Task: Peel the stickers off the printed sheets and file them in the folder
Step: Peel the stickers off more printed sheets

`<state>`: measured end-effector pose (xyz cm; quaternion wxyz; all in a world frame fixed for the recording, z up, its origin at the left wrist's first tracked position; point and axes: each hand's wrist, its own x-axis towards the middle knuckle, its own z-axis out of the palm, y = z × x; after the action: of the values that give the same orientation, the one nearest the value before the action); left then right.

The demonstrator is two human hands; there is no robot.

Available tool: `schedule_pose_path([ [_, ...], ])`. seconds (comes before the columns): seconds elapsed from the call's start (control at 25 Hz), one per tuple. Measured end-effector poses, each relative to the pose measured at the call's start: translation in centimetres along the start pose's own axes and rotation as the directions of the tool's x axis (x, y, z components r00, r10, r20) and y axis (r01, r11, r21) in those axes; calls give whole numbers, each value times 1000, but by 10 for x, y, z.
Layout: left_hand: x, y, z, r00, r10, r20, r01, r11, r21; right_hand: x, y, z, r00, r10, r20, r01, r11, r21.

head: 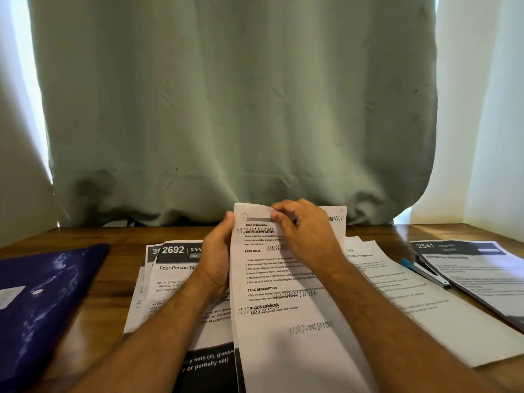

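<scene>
Wooden desk (119, 265), both hands pinching sheet (283, 321)

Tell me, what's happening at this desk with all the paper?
A person is working on a printed sheet lifted off the wooden table. The left hand grips its left edge while the right hand pinches at a grey strip near the top, seemingly peeling it. More printed pages lie spread beneath and to the right, with a blue pen among them. A dark blue folder lies on the left.
</scene>
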<state>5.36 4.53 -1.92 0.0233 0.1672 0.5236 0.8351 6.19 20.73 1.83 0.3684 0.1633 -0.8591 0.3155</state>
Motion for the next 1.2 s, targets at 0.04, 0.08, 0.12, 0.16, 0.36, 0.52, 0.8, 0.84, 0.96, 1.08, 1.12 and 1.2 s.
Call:
schedule_pose_path([
  [0.04, 1, -1, 1, 999, -25, 34, 27, 999, -43, 3, -3, -1, 1000, 5, -25, -6, 1000, -21],
  [0.08, 0, -1, 3, 999, -41, 36, 43, 998, -49, 6, -8, -4, 999, 2, -47, -4, 999, -45],
  [0.12, 1, -3, 2, 999, -34, 14, 33, 999, 31, 11, -14, -8, 998, -7, -58, 3, 998, -68],
  [0.16, 1, -5, 0, 1000, 16, -13, -12, 969, 248, 20, -21, -14, 998, -21, -57, 15, 996, -91],
  [0.36, -2, -16, -7, 986, 45, 158, -165, 297, 941, 71, -45, -77, 999, 11, 30, -2, 964, -267],
  [0.52, -6, -21, 8, 981, -12, 196, -194, 63, 979, 67, -13, -103, 998, 49, 49, -29, 939, -343],
  [0.8, -3, -29, 17, 978, 1, 209, -205, -169, 964, -8, 103, -91, 982, 189, -21, -187, 946, -266],
  [0.84, -2, -30, 17, 979, 10, 203, -198, -183, 963, -16, 110, -89, 980, 197, -28, -197, 950, -241],
  [0.96, 3, -32, 17, 984, 37, 177, -164, -222, 961, -24, 119, -90, 968, 247, -31, -249, 957, -150],
  [1.08, 4, -33, 25, 994, 32, 106, -96, -230, 969, -24, 122, -93, 957, 285, 50, -277, 952, -132],
  [1.12, 6, -30, 28, 996, 12, 88, -83, -243, 966, -25, 124, -92, 946, 309, 100, -294, 945, -142],
  [1.2, 16, -17, 39, 997, -75, 34, -52, -256, 965, -26, 126, -90, 920, 352, 176, -324, 931, -167],
])
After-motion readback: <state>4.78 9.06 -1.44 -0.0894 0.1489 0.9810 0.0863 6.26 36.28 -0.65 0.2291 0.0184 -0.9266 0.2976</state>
